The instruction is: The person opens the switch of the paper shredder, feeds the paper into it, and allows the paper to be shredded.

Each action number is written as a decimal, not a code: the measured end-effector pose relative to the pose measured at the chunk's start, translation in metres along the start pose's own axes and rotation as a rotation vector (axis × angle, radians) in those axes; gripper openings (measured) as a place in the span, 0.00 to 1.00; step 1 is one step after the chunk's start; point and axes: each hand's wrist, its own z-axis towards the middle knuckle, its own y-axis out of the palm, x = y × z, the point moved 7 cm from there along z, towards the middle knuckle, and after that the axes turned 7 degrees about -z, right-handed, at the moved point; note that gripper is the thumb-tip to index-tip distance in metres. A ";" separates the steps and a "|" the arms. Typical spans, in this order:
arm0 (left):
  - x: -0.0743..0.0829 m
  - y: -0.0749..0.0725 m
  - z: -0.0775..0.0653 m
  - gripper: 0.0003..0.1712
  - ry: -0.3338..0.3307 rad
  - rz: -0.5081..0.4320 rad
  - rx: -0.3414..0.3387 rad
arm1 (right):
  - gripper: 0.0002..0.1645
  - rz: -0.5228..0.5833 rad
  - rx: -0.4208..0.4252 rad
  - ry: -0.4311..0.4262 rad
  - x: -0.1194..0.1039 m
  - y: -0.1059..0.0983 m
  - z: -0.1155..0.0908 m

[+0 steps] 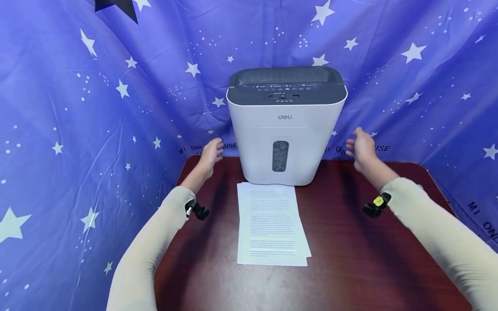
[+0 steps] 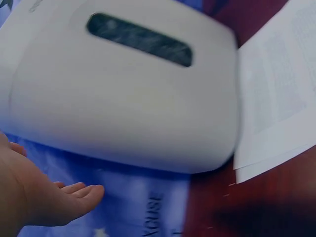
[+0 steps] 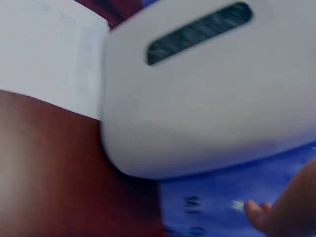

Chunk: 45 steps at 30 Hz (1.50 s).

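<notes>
A white paper shredder (image 1: 256,147) with a dark grey top and a small front window stands upright at the back of the table. Just in front of its base lies a stack of printed sheets (image 1: 272,224), slightly fanned. To the shredder's left, my left hand (image 1: 210,156) is held apart from it, fingers relaxed and holding nothing. On the other side my right hand (image 1: 362,149) is likewise raised, loosely bent and bare. Both wrist views show a gap between hand and shredder (image 2: 118,108). Only part of the right hand (image 3: 291,207) appears in the right wrist view.
The dark red wooden table (image 1: 350,259) carries the shredder and the papers. A blue curtain (image 1: 136,86) with white stars hangs close behind and along both sides. Black wrist cameras are strapped over the cream sleeves (image 1: 155,242).
</notes>
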 end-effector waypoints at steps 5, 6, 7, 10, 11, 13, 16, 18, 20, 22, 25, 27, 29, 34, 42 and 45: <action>-0.044 0.005 -0.014 0.32 -0.157 0.002 -0.023 | 0.27 -0.170 0.007 0.069 0.049 0.010 -0.013; -0.053 0.006 -0.016 0.32 -0.196 -0.005 -0.026 | 0.31 -0.212 -0.015 0.079 0.058 0.015 -0.015; -0.062 0.007 -0.019 0.32 -0.235 -0.004 -0.033 | 0.33 -0.244 -0.044 0.095 0.066 0.019 -0.018; -0.084 0.012 -0.025 0.34 -0.332 0.009 -0.059 | 0.33 -0.284 -0.141 0.169 0.087 0.034 -0.025; -0.091 0.013 -0.026 0.35 -0.360 0.012 -0.070 | 0.32 -0.286 -0.182 0.202 0.094 0.039 -0.027; -0.102 0.015 -0.028 0.35 -0.403 0.025 -0.093 | 0.29 -0.272 -0.255 0.276 0.106 0.049 -0.032; -0.117 0.015 -0.030 0.36 -0.456 0.049 -0.116 | 0.30 -0.232 -0.333 0.385 0.125 0.063 -0.040; -0.127 0.013 -0.031 0.36 -0.488 0.065 -0.121 | 0.32 -0.218 -0.366 0.438 0.138 0.072 -0.044; -0.136 0.012 -0.032 0.36 -0.519 0.073 -0.122 | 0.36 -0.219 -0.385 0.477 0.148 0.078 -0.047; -0.143 0.012 -0.034 0.36 -0.546 0.070 -0.120 | 0.37 -0.231 -0.400 0.506 0.157 0.082 -0.049; -0.152 0.012 -0.037 0.36 -0.571 0.061 -0.121 | 0.34 -0.232 -0.413 0.536 0.164 0.085 -0.051; -0.156 0.012 -0.039 0.36 -0.578 0.065 -0.121 | 0.33 -0.229 -0.423 0.549 0.168 0.086 -0.051; -0.160 0.011 -0.040 0.35 -0.585 0.069 -0.118 | 0.31 -0.229 -0.425 0.561 0.171 0.088 -0.051; -0.167 0.011 -0.041 0.35 -0.606 0.080 -0.108 | 0.29 -0.263 -0.407 0.580 0.178 0.089 -0.049; -0.169 0.008 -0.037 0.34 -0.623 0.084 -0.091 | 0.31 -0.301 -0.402 0.582 0.183 0.092 -0.047; -0.170 0.008 -0.037 0.34 -0.635 0.078 -0.084 | 0.32 -0.313 -0.394 0.583 0.184 0.093 -0.047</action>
